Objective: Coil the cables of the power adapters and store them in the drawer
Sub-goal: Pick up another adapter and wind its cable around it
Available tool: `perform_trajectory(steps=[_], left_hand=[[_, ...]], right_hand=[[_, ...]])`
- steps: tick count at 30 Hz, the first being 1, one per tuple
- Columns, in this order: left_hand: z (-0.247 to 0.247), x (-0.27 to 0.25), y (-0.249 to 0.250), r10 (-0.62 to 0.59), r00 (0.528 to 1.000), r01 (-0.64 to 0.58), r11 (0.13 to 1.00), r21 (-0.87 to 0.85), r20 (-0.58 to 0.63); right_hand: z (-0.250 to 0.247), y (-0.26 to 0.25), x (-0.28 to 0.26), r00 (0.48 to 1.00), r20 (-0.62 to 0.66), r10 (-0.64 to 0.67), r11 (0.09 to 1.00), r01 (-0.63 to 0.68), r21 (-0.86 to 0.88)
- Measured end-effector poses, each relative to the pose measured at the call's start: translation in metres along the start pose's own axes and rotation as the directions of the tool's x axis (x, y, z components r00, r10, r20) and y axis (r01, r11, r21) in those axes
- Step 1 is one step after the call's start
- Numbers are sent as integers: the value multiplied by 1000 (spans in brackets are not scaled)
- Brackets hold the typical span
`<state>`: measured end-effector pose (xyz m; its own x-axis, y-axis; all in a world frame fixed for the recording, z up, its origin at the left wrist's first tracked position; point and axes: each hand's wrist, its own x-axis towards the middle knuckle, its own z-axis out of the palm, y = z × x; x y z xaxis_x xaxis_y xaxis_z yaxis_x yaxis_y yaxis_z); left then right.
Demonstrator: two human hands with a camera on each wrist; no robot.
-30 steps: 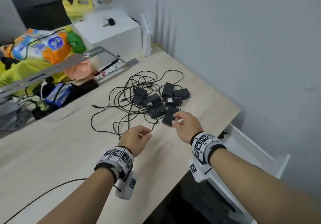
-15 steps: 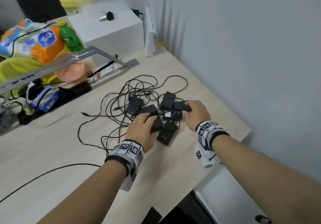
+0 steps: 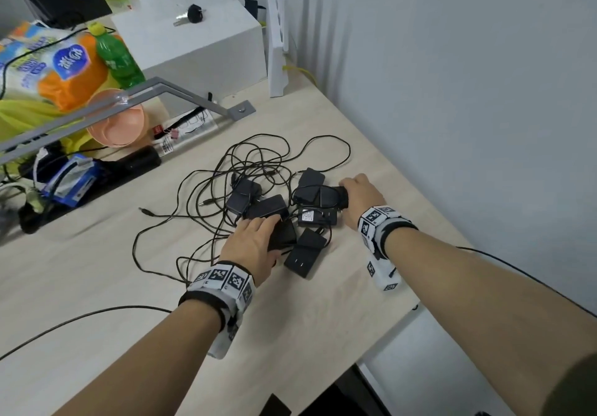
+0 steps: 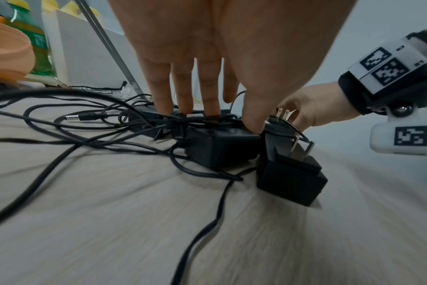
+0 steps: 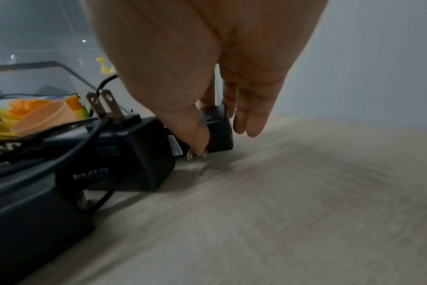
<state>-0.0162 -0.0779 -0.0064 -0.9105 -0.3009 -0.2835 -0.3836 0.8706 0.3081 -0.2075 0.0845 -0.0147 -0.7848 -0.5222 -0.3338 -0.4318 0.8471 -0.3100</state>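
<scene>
Roughly seven black adapters [image 3: 303, 254], tangled.

Setting: an office or storeroom corner. Light wood-grain desk [image 3: 290, 335] against a plain grey wall [image 3: 468, 92]; white box [image 3: 193, 50], tissue pack [image 3: 55, 67], green bottle [image 3: 118, 57], orange bowl [image 3: 119, 125], loose cords and clutter at the back.
</scene>
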Motion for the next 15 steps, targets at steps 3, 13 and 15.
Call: perform_trajectory(steps=[3,13,15], left_hand=[[-4,-1,-1,-6,1000,6,1000,7,5],[-29,-23,-15,-30,999,33,995,-91,37],[-34,-33,-19,-29,999,24,986,-165,-27]], right_hand=[[-5,2,-8,989,-140,-45,993,60,103],[-61,-29,-59,922,-344,-177,841,323,433],[-68,-42,-74,914,-355,-196,809,355,468]])
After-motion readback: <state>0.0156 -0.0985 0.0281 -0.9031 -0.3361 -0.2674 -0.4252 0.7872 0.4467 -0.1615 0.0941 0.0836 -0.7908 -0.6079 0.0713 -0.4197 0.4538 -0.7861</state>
